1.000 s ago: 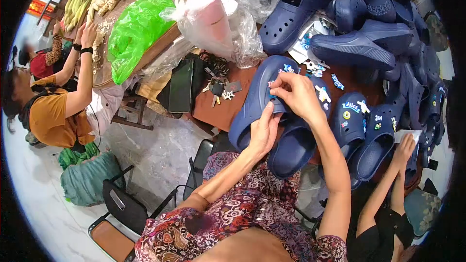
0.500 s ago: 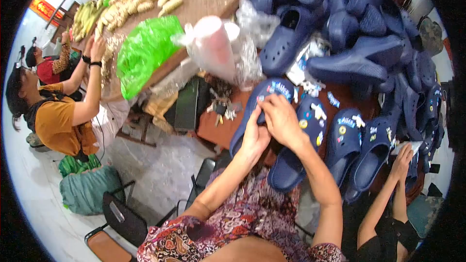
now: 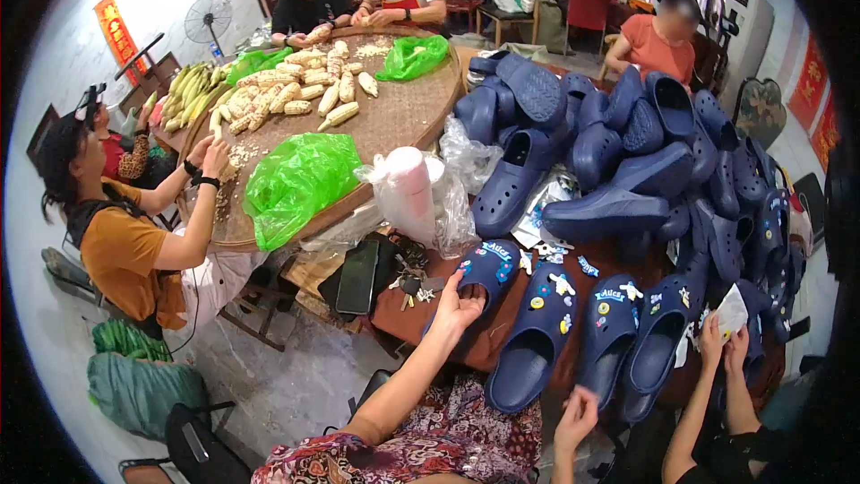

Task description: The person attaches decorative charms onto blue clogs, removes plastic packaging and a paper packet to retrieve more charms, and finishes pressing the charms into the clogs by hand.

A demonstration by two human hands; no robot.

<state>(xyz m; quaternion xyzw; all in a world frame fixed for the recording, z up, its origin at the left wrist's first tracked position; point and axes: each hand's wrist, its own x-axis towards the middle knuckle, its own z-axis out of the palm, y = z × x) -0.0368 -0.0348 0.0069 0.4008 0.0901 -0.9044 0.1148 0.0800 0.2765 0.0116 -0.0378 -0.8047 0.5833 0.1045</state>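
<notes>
My left hand grips the open heel side of a navy clog with an "Alice" charm and small charms on its toe. My right hand is off the shoes, low and near the table's front edge, its fingers curled together; whether something small is between them cannot be made out. Right of the held clog stands a decorated clog, then another "Alice" clog and one more. Loose charms lie behind them beside a plastic packet.
Plain navy clogs are heaped at the back right. At the left are a phone, keys, a bagged pink roll, a green bag and corn. A co-worker's hands hold a white packet at right.
The view has tilted up, showing more people behind the tables. My right hand has left the clog and moved down toward me. My left hand still holds the clog, now lower on it.
</notes>
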